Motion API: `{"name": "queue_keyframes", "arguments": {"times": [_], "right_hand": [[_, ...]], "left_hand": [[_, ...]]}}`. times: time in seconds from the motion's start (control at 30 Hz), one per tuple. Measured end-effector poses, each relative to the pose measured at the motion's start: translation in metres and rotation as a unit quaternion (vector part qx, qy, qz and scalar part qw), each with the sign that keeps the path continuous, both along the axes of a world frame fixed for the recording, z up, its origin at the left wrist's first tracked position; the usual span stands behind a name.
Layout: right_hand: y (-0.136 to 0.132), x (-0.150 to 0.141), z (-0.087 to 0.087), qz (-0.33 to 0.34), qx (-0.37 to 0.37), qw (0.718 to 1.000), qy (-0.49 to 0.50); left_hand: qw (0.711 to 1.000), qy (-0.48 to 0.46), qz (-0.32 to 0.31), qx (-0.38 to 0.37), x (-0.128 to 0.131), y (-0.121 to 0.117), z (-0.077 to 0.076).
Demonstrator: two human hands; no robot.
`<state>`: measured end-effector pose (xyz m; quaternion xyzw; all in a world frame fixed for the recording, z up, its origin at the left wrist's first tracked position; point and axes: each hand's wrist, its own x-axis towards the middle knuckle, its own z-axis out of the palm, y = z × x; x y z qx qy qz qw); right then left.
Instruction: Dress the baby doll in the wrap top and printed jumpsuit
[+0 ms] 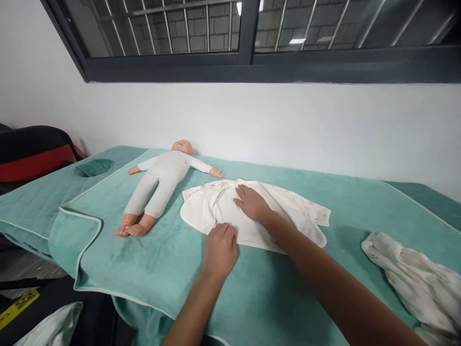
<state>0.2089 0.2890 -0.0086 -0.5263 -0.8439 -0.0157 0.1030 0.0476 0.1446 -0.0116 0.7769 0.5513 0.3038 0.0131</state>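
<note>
A white baby shirt [248,235] with small prints on its sleeves lies spread out on the green bed cover. My right hand [253,202] rests on the middle of the shirt, fingers apart and fairly flat. At the shirt's near edge, my left hand [220,250] has its fingers curled closed on the hem; the fingertips are partly hidden. To the left, a baby doll [169,168] in a white body suit lies on its back with arms out and bare feet toward me.
A crumpled printed white cloth [414,274] lies at the right. The green cover [144,269] drapes over a bed with a face hole [94,167] at the far left. A black and red bag [36,154] stands beyond it. Behind are a wall [270,125] and a barred window.
</note>
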Motion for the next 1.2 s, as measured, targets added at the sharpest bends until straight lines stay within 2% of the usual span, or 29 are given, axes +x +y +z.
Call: {"name": "queue_keyframes", "arguments": {"times": [0.1, 0.23, 0.43, 0.6, 0.77, 0.9, 1.0, 1.1, 1.2], "right_hand": [[0.007, -0.019, -0.001, 0.014, 0.003, 1.000, 0.002], [0.025, -0.042, -0.002, -0.017, 0.011, 1.000, 0.014], [0.033, -0.054, -0.004, -0.043, 0.028, 0.999, 0.017], [0.012, -0.064, -0.006, -0.046, 0.033, 0.998, 0.010], [-0.024, -0.079, -0.006, -0.010, 0.021, 1.000, 0.008], [-0.050, -0.090, -0.004, 0.042, 0.007, 0.999, 0.009], [-0.060, -0.092, 0.000, 0.060, 0.007, 0.998, 0.018], [-0.063, -0.086, 0.004, 0.042, 0.011, 0.999, 0.033], [-0.066, -0.079, 0.003, -0.027, 0.009, 0.999, 0.043]], "left_hand": [[1.000, -0.009, -0.003, 0.012, 0.000, -0.001, -0.001], [1.000, -0.019, -0.004, 0.014, 0.000, -0.002, -0.001], [1.000, -0.028, -0.005, 0.011, -0.002, 0.000, 0.001], [0.993, -0.078, -0.038, 0.082, -0.004, -0.001, -0.002], [0.965, -0.161, -0.096, 0.183, -0.004, -0.005, -0.003], [0.952, -0.199, -0.119, 0.198, -0.005, -0.006, -0.002], [0.948, -0.214, -0.120, 0.201, -0.006, -0.006, -0.003], [0.945, -0.228, -0.118, 0.204, -0.006, -0.005, -0.004], [0.944, -0.233, -0.121, 0.202, -0.005, -0.005, -0.004]]}}
